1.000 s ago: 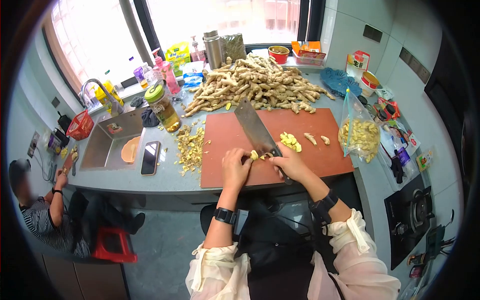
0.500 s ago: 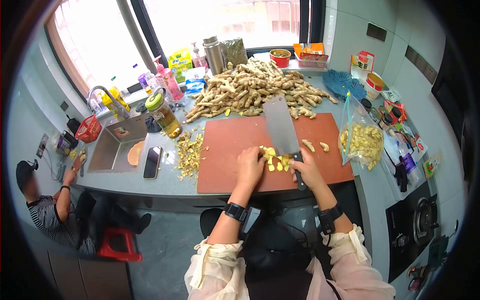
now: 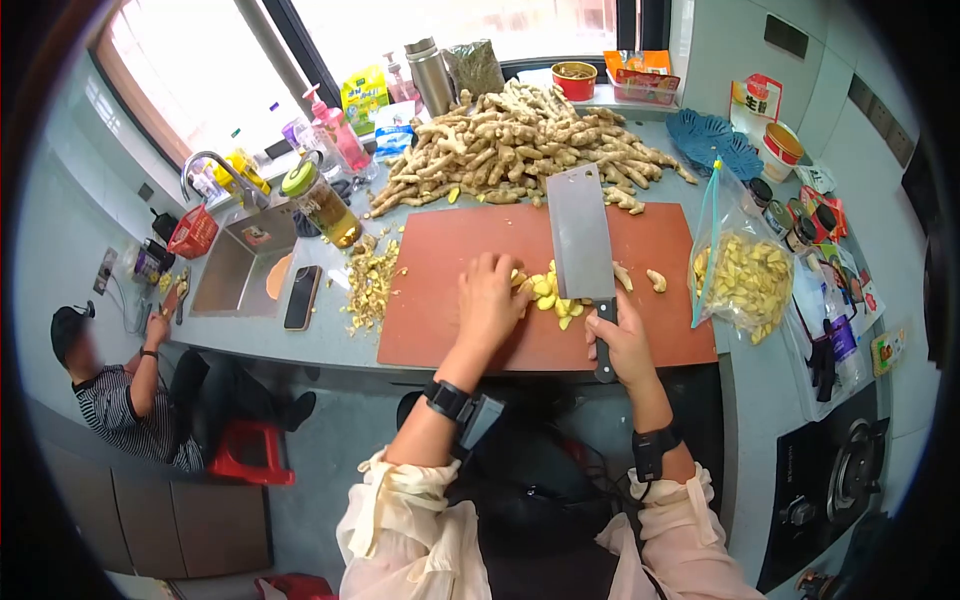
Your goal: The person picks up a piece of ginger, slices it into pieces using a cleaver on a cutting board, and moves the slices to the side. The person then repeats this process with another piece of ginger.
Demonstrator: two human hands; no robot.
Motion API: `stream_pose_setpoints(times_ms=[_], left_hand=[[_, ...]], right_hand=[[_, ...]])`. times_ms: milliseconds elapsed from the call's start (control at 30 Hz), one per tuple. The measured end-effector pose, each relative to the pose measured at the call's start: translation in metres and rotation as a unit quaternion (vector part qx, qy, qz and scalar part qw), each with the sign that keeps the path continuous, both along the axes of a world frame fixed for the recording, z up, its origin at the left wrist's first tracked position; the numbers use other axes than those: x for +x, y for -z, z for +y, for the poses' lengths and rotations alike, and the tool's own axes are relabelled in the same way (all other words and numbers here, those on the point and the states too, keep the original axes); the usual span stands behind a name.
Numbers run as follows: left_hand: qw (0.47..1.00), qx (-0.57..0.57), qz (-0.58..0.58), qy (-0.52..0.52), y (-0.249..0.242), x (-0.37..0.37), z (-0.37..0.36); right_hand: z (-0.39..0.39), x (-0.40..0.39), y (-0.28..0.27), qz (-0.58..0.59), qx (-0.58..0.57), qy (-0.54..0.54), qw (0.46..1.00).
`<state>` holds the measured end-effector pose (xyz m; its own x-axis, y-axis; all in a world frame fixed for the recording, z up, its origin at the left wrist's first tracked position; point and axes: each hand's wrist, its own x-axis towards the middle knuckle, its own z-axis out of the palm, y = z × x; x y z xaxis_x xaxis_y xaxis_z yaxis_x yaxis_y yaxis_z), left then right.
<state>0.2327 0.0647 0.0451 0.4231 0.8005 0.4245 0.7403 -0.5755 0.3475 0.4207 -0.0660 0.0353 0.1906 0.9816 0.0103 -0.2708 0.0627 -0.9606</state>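
My right hand [image 3: 622,338] is wrapped round the black handle of a cleaver [image 3: 582,235], whose broad blade points away from me over the red-brown cutting board [image 3: 450,250]. To the left of the blade lie cut yellow ginger pieces [image 3: 547,290]. My left hand [image 3: 489,298] is at their left side with its fingers bent down; a piece of ginger shows at its fingertips, partly hidden. Two small ginger pieces [image 3: 656,281] rest right of the blade. Behind the board rises a large heap of whole ginger [image 3: 520,145].
Peelings [image 3: 370,280], a phone [image 3: 302,297] and a lidded jar [image 3: 325,208] are left of the board, beyond them a sink [image 3: 225,270]. A bag of cut ginger [image 3: 745,285] stands right, near a stove [image 3: 825,490]. A seated person [image 3: 130,400] holds something at far left.
The view has shifted slightly. The cleaver is turned more upright and shows more of its flat face. My left hand has moved a little left, away from the blade.
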Motion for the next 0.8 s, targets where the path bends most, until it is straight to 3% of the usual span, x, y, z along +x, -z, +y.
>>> stream_pose_setpoints(times_ms=[67, 167, 500, 633, 700, 733, 800], left_hand=[[1.000, 0.004, -0.004, -0.002, -0.006, 0.007, -0.002], [0.995, -0.042, -0.049, 0.080, -0.019, 0.021, -0.021], [0.993, 0.108, -0.032, 0.014, -0.002, 0.053, -0.042], [0.993, 0.115, 0.009, -0.023, 0.004, 0.043, -0.031], [0.998, 0.015, 0.005, -0.058, -0.001, 0.032, -0.026], [0.998, 0.017, 0.006, -0.060, -0.003, 0.026, -0.024], [0.987, -0.142, -0.043, -0.058, -0.004, 0.014, -0.016]], right_hand=[[0.001, 0.002, 0.000, 0.010, 0.009, -0.007, 1.000], [0.005, 0.002, 0.005, 0.034, 0.010, 0.007, 0.999], [0.001, 0.007, 0.001, 0.082, 0.035, -0.010, 0.996], [0.001, 0.007, 0.009, 0.115, 0.070, -0.006, 0.991], [0.001, 0.007, 0.010, 0.123, 0.068, 0.012, 0.990], [0.000, 0.006, 0.011, 0.130, 0.063, 0.033, 0.989], [0.000, 0.008, 0.011, 0.134, 0.070, 0.034, 0.988]])
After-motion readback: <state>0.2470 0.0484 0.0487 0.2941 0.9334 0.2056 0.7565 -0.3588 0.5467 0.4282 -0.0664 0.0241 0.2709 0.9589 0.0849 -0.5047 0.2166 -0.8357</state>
